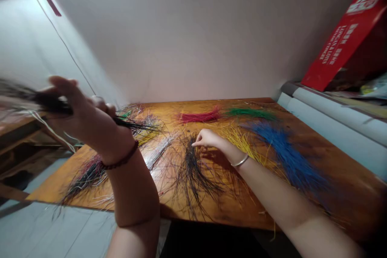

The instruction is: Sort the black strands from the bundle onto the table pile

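Observation:
My left hand (pixel 86 119) is raised above the table's left side, its fingers closed around a bundle of thin black wires (pixel 54 102). The bundle's ends stick out on both sides of the hand, and the far left end is blurred. My right hand (pixel 207 139) is over the middle of the table, thumb and forefinger pinched together at the top of a loose pile of dark wires (pixel 193 169). That pile fans out toward the table's front edge. Yellow wires (pixel 242 141) lie just behind the right wrist, and a pale white bunch (pixel 160 151) lies left of the dark pile.
On the wooden table (pixel 242 205) lie red wires (pixel 199 117), green wires (pixel 250 113) and blue wires (pixel 284 157). A mixed dark and red heap (pixel 87 175) spreads at the left edge. Rolls of pale sheet (pixel 335 117) and a red box (pixel 344 36) are at right.

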{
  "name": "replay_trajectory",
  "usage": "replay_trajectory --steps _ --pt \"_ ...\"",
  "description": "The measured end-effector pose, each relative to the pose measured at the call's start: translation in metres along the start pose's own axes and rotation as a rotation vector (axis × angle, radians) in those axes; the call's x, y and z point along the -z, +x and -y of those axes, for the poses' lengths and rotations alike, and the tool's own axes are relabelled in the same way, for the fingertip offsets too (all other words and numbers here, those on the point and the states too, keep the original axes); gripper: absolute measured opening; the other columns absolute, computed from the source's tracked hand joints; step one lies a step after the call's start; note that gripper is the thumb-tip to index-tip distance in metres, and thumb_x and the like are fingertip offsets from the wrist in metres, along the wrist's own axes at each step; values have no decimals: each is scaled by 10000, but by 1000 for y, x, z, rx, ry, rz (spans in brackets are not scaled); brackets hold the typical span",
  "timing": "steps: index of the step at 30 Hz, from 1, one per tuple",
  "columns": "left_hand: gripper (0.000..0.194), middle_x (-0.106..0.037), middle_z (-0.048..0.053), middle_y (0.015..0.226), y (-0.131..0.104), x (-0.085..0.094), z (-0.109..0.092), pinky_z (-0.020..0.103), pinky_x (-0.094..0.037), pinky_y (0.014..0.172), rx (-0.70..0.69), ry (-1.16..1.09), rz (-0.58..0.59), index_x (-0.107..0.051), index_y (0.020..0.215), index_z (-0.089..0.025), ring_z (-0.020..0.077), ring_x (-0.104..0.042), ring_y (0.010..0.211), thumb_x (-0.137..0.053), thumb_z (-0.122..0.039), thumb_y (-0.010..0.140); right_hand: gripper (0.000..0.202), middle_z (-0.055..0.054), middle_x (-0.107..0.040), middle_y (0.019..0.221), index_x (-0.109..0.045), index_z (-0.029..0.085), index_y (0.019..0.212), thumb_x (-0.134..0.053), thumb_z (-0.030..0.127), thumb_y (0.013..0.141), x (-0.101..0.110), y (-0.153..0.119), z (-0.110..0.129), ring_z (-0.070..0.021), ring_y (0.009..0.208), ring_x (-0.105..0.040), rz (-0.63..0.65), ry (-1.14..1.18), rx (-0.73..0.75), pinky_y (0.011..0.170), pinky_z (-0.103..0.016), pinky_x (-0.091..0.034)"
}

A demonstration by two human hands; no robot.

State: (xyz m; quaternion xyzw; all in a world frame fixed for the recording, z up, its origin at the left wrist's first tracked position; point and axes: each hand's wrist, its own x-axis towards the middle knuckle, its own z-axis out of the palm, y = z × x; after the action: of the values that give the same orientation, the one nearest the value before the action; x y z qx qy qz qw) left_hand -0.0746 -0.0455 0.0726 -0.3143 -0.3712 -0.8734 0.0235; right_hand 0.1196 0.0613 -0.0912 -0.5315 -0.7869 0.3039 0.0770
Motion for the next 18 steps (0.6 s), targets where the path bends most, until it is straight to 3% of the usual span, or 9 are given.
replay_trajectory --steps 1,5,7,9,11,13,18 --pt "303 -337 -50 683 -2 -2 3 211 -218 330 6 -57 31 -392 861 -206 49 -264 460 -533 -474 871 210 -102 -712 706 -737 132 708 -718 339 737 13 -4 0 -169 661 -661 -67 -46 -20 601 -214 -438" --pt "319 -350 -72 573 -12 -12 21 189 -166 329 306 -127 456 -511 759 -197 20 -238 395 -752 -401 719 232 -230 -703 946 -746 123 910 -556 224 821 68 -37 -6 -320 885 -679 -490 -230 -169 697 -365 -466" --pt "319 -304 -80 532 -17 -19 30 185 -163 333 396 -95 605 -534 750 -194 25 -242 388 -771 -401 698 249 -169 -723 887 -751 182 889 -522 264 836 87 -58 -11 -308 836 -687 -718 -272 -114 673 -373 -473" --pt "318 -288 -80 528 -23 -25 36 181 -161 340 436 -66 697 -546 744 -187 28 -253 392 -769 -408 696 241 -105 -733 829 -749 212 860 -542 331 833 97 -78 -11 -257 743 -688 -853 -180 45 646 -351 -485" --pt "318 -296 -76 544 -31 -30 39 179 -157 346 471 -52 774 -546 736 -182 27 -256 397 -767 -408 697 250 -72 -733 816 -745 211 864 -580 393 819 100 -92 -5 -196 643 -665 -854 54 234 594 -314 -496" --pt "310 -294 -75 549 -40 -33 39 182 -160 353 496 -42 868 -541 724 -184 30 -250 400 -759 -404 706 284 -62 -730 835 -741 201 905 -624 436 797 97 -99 5 -142 553 -621 -774 340 381 524 -277 -493" --pt "314 -335 -55 536 -66 -42 33 200 -192 371 436 23 1098 -518 651 -181 48 -271 427 -733 -394 734 399 -56 -716 900 -722 195 1021 -704 480 743 87 -94 27 -63 456 -513 -618 796 529 433 -229 -438"
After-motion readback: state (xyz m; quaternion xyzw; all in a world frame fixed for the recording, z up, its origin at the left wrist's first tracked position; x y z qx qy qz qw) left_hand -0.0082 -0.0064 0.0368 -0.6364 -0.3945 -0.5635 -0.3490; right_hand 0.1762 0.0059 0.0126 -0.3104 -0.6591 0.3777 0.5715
